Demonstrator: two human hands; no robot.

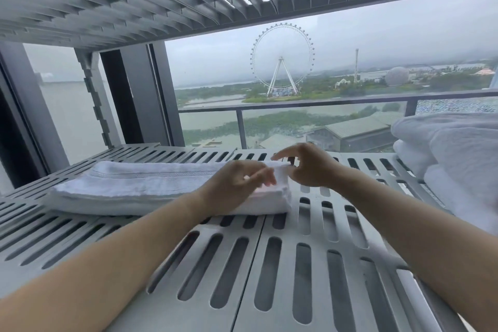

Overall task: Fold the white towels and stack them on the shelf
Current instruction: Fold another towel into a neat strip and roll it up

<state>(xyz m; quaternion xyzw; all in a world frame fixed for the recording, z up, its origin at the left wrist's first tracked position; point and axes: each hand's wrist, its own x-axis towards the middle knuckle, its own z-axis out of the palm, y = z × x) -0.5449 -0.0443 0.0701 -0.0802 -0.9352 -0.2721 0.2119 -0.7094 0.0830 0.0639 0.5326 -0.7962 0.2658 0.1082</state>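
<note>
One grey slotted shelf [283, 264], a second tier close overhead. One folded white towel [140, 186] lies flat on the shelf's left half; a pile of white towels [458, 153] stands at the shelf's right edge, count indeterminable. Two hands: left hand [237, 183] rests on the folded towel's right end, fingers loosely curled, gripping nothing; right hand [307, 164] just beside that end, fingers spread, empty.

Terry-cloth towel [151, 186], matt slotted shelf [269, 272]

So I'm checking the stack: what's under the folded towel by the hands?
Only the slotted grey shelf shows beneath the folded towel. Whatever lies directly under its middle is covered.
</note>
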